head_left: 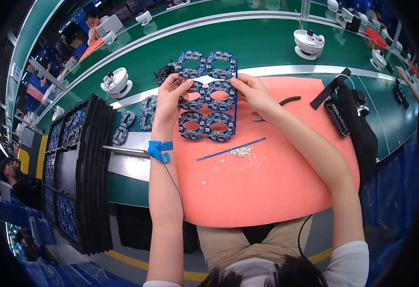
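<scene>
Between my two hands hangs a panel of blue ring-shaped circuit boards (211,116), several rings joined in two columns. My left hand (169,95) pinches its left edge with thumb and fingers. At the upper right edge, along a narrow blue rail, my right hand (255,92) grips the panel. The panel is raised over the far left part of a salmon-pink mat (267,191). Below it on the mat lie a loose thin blue strip (219,152) and a small pile of pale square pieces (241,151). Pliers (291,100) with dark handles rest beside my right forearm.
Black trays (94,167) holding blue boards are stacked at the left, with loose ring boards (123,128) nearby. A corded blue wrist strap (160,151) circles my left wrist. White devices (309,44) stand on the green bench beyond. A black holder (339,117) lies at the right.
</scene>
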`<move>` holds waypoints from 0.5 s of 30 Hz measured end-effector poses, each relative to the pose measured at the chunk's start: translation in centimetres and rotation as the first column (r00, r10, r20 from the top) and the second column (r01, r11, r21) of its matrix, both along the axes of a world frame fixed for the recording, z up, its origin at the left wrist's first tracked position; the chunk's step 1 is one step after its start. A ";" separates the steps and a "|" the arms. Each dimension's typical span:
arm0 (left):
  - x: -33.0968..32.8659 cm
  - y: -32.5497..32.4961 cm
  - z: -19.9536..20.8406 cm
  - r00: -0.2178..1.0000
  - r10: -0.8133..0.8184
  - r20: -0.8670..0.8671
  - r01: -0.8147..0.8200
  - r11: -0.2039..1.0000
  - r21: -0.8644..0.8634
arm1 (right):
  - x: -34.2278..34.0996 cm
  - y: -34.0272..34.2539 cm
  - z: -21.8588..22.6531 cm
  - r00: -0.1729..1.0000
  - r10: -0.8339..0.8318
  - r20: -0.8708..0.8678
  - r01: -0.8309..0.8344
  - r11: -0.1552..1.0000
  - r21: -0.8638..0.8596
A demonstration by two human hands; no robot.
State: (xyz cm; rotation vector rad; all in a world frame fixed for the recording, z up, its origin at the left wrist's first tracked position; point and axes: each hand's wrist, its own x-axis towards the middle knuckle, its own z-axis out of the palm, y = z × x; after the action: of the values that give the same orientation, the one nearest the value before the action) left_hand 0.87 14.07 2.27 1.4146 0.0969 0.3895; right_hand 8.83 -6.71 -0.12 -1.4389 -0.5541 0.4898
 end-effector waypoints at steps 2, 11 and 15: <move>-0.3 -0.2 0.3 1.000 -0.003 0.019 0.003 1.000 -0.007 | -0.1 -0.1 -0.2 0.999 -0.015 0.033 0.010 0.988 0.155; -0.5 0.4 0.6 0.979 -0.074 -0.191 0.047 0.989 -0.140 | -1.7 -0.1 0.5 0.963 -0.128 -0.238 0.232 0.842 0.486; 0.1 0.7 -0.7 0.997 -0.056 0.061 0.077 0.902 -0.425 | -0.7 -0.4 -0.4 0.968 -0.126 0.216 0.062 0.958 0.279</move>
State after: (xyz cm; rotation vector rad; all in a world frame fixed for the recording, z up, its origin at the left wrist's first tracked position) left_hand 1.00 14.76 1.57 0.9703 0.0885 0.3211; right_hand 8.14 -7.08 -0.48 -1.2589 -0.7064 0.1609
